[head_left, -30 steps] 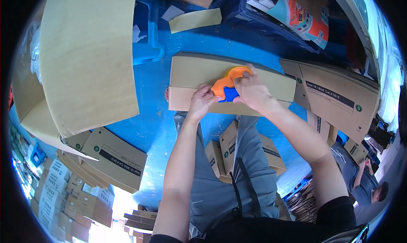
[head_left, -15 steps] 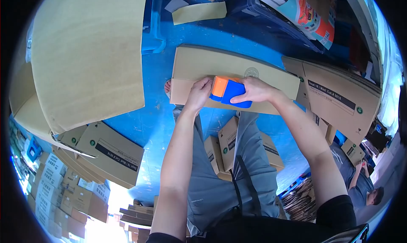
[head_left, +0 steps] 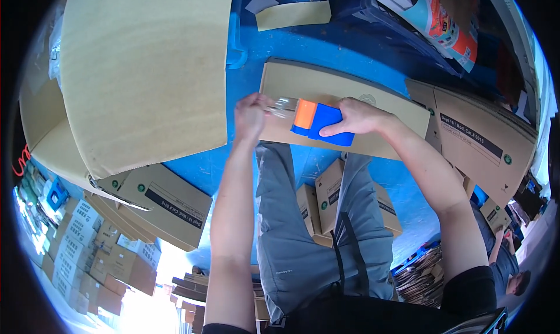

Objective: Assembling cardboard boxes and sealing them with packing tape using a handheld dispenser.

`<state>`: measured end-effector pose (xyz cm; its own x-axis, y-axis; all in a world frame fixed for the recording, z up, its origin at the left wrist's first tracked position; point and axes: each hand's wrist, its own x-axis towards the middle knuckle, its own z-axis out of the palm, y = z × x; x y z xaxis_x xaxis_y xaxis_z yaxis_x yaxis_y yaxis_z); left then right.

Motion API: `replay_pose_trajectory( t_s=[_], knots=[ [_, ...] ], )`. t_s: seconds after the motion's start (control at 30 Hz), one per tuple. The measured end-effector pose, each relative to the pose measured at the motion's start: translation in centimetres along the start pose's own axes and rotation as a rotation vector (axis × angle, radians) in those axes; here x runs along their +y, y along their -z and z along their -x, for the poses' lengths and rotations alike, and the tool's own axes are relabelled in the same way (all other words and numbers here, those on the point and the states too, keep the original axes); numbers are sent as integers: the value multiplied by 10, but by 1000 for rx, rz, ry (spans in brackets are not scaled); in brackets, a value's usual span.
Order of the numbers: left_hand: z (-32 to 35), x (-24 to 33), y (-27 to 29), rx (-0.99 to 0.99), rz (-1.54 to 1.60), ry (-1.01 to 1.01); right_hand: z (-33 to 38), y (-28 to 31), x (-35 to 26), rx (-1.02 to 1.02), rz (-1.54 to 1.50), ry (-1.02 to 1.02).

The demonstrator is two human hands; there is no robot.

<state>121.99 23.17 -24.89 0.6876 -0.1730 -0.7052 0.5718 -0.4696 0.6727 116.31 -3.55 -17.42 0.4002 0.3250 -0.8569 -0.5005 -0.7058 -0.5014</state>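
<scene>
Tape dispenser (head_left: pixel 319 123) is gripped by the right hand (head_left: pixel 356 116) on the flat carton (head_left: pixel 344 98). Clear tape end (head_left: pixel 281 106) is pinched by the left hand (head_left: pixel 251 115), arm extended forward.

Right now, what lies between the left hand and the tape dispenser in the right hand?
In the head view, a short stretch of clear tape runs from the left hand to the orange-and-blue tape dispenser, over the flat cardboard box.
</scene>
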Motion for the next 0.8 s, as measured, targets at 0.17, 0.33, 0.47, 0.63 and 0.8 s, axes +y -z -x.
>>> replay_pose_trajectory(
  t_s=[0.17,0.33,0.47,0.63,0.8],
  knots=[
    [-42,-35,68,110,42,179,-16,-5,-24,-17,76,-2],
    [-61,-47,57,87,-19,167,-29,-11,-41,43,159,-150],
    [-44,-31,55,174,-223,109,-41,-17,-60,45,218,-154],
    [-47,-49,58,219,-183,68,-50,-26,-66,83,281,-172],
    [-89,-75,45,-70,251,577,-56,-29,-64,88,331,-222]
  ],
)
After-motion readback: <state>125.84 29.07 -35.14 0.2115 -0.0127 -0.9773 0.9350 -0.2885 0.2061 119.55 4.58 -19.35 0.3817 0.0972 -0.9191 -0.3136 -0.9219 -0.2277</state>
